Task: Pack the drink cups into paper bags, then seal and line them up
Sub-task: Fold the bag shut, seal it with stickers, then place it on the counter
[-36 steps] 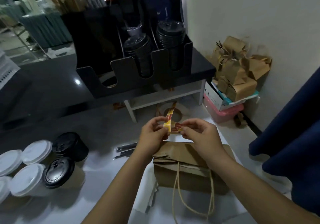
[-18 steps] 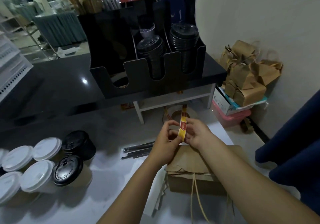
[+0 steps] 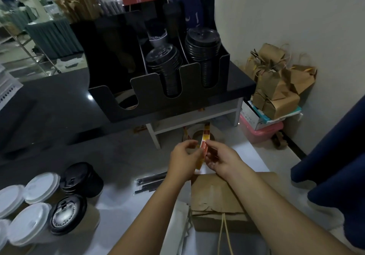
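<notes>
A folded brown paper bag with twine handles lies on the white counter in front of me. Just beyond it, my left hand and my right hand both pinch a yellow and red sticker strip that runs back to a sticker roll under the shelf. Several lidded drink cups stand at the lower left, some with white lids, two with black lids.
A black organiser with stacked black lids sits on a dark shelf behind. Packed brown bags are piled on boxes at the right wall. Wrapped black straws lie left of the bag. Dark blue cloth hangs at the right.
Both hands have moved away from the bag toward the roll, and the sticker strip now stands more upright between the fingers. The view has tilted upward.
</notes>
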